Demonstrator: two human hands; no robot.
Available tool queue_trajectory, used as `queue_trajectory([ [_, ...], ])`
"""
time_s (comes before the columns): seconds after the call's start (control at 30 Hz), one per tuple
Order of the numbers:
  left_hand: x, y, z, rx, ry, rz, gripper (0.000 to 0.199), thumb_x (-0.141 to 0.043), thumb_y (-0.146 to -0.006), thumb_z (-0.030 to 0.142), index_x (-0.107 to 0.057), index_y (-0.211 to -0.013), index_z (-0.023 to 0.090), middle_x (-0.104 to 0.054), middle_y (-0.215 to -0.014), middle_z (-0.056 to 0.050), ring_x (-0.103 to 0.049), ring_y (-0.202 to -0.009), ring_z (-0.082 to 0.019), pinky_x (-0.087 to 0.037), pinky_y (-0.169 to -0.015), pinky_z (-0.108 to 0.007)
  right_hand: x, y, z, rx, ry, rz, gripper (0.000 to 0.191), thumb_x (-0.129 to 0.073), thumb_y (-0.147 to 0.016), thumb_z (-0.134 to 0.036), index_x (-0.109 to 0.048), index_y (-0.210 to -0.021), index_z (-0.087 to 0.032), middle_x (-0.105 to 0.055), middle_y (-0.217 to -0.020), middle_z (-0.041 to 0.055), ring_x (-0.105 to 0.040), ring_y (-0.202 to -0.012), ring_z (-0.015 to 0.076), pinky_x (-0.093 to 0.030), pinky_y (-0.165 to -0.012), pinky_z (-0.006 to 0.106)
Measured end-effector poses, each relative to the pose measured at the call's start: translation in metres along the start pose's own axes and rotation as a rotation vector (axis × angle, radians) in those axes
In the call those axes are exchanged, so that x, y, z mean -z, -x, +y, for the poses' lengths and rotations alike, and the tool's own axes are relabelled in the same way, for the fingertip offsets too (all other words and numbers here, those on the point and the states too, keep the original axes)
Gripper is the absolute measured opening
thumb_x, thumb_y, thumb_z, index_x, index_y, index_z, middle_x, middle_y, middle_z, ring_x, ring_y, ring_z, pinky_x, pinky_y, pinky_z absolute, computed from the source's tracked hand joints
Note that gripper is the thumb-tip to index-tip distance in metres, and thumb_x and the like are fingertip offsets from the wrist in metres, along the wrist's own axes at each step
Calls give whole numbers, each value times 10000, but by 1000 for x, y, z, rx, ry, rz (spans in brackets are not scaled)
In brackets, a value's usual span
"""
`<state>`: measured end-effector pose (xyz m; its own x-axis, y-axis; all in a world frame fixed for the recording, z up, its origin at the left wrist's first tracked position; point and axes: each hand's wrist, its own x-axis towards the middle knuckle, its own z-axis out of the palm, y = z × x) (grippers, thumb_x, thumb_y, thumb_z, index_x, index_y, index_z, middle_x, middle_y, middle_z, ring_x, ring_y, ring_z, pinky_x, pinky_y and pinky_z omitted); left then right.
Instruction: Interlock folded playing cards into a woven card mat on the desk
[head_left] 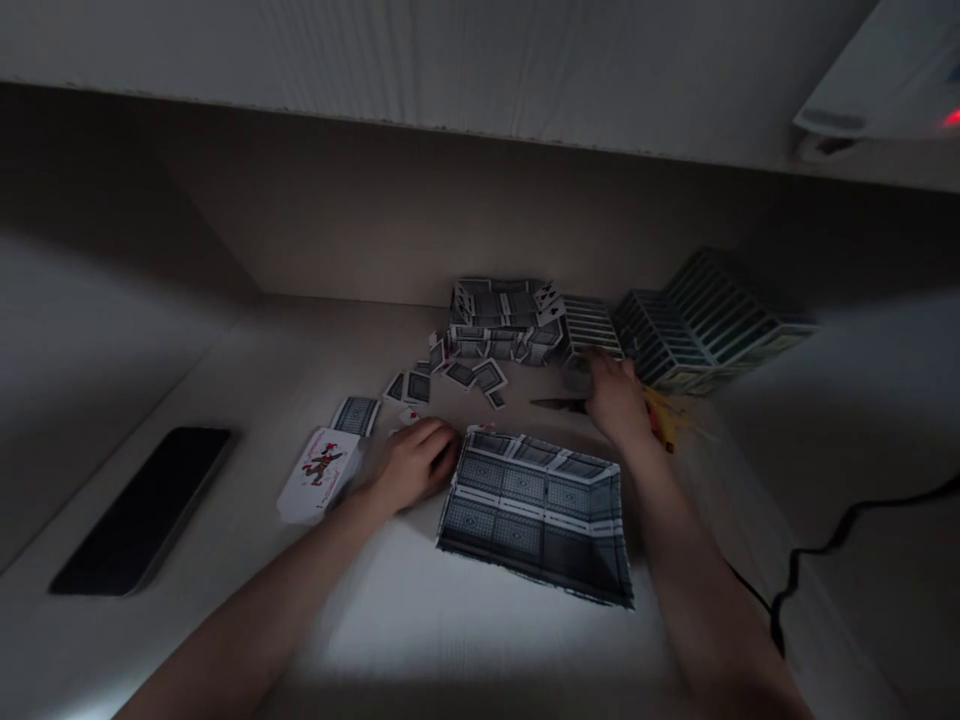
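Note:
An open tray-like box made of joined playing cards (517, 510), patterned backs showing, stands in front of me. My left hand (420, 465) rests beside its left edge with the fingers curled. What they hold, if anything, is hidden. Beyond the box, my right hand (613, 395) is closed around a small translucent, greyish piece (577, 378), too dim to name. Under and beside that hand lie scissors (556, 405), their dark blades pointing left and a yellow-and-red handle at the right. Several cut card pieces (459, 375) are scattered between my hands and the back wall.
A second card-built box (504, 310) stands against the back wall. Right of it are stepped stacks of striped, card-made pieces (720, 310). On the left lie a deck with a joker on top (322, 472) and a black phone (142, 510). A black cable (795, 555) runs along the right.

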<state>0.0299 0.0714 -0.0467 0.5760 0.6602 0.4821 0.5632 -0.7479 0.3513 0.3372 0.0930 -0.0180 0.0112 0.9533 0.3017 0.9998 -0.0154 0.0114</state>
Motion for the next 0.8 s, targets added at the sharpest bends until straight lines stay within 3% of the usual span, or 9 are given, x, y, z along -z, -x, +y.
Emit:
queue_trajectory([
  [0.13, 4, -3, 4, 67, -89, -23, 147, -443, -821, 181, -584, -862, 171, -617, -861, -55, -568, -808, -150, -464, -740, -263, -2, -1, 2, 7, 0, -13, 599, -416, -689, -57, -390, -1286, -99, -438, -1317, 136, -404, -1112, 291, -359, -862, 418],
  [0.23, 26, -6, 11, 189, -297, -39, 186, -444, -815, 192, -595, -923, 171, -615, -983, -74, -555, -915, -199, -454, -812, -316, -4, -1, 4, 21, -3, -24, 617, -406, -697, -59, -359, -1311, -98, -424, -1334, 134, -416, -1103, 291, -360, -861, 424],
  [0.3, 44, -6, 16, 358, -473, -56, 243, -420, -820, 207, -585, -989, 150, -597, -1055, -109, -538, -963, -253, -449, -814, -377, -3, -1, 5, 32, -23, -26, 617, -408, -698, -60, -360, -1312, -99, -435, -1327, 135, -417, -1107, 293, -361, -864, 427],
  [0.4, 63, -3, 21, 622, -694, -116, 366, -387, -817, 227, -547, -1065, 10, -530, -1128, -262, -507, -1020, -353, -462, -743, -438, 3, -3, 3, 36, -96, 13, 573, -428, -717, -84, -399, -1290, -99, -477, -1290, 134, -432, -1101, 291, -366, -873, 432],
  [0.5, 63, 2, 21, 789, -769, -293, 412, -347, -777, 97, -494, -1102, -109, -536, -1031, -360, -547, -959, -386, -475, -635, -420, 21, -2, -10, 57, -234, 64, 480, -473, -752, -154, -479, -1231, -123, -546, -1210, 122, -476, -1059, 274, -383, -880, 419],
  [0.57, 58, 2, 21, 806, -804, -358, 401, -323, -753, 34, -510, -1071, -123, -558, -965, -371, -587, -878, -374, -474, -588, -399, 41, 2, -26, 96, -382, 11, 391, -491, -779, -217, -549, -1161, -155, -621, -1081, 102, -547, -942, 240, -430, -825, 378],
  [0.63, 55, 0, 21, 741, -840, -365, 379, -301, -755, 16, -544, -1020, -103, -587, -904, -353, -613, -801, -346, -471, -557, -377, 63, 11, -44, 161, -569, -159, 338, -475, -818, -283, -573, -1128, -195, -663, -967, 64, -603, -803, 191, -477, -712, 316],
  [0.7, 54, -1, 22, 666, -860, -349, 368, -282, -761, 9, -571, -971, -81, -613, -836, -320, -626, -733, -318, -465, -538, -357, 82, 21, -60, 302, -685, -342, 334, -482, -830, -322, -563, -1142, -236, -651, -1038, 40, -615, -855, 176, -486, -721, 294],
  [0.8, 55, -2, 23, 602, -831, -359, 347, -280, -757, 11, -606, -868, -28, -636, -762, -264, -632, -635, -282, -455, -524, -341, 97, 32, -78, 459, -657, -424, 336, -533, -811, -302, -569, -1142, -251, -641, -1081, 39, -588, -982, 196, -458, -830, 325],
])
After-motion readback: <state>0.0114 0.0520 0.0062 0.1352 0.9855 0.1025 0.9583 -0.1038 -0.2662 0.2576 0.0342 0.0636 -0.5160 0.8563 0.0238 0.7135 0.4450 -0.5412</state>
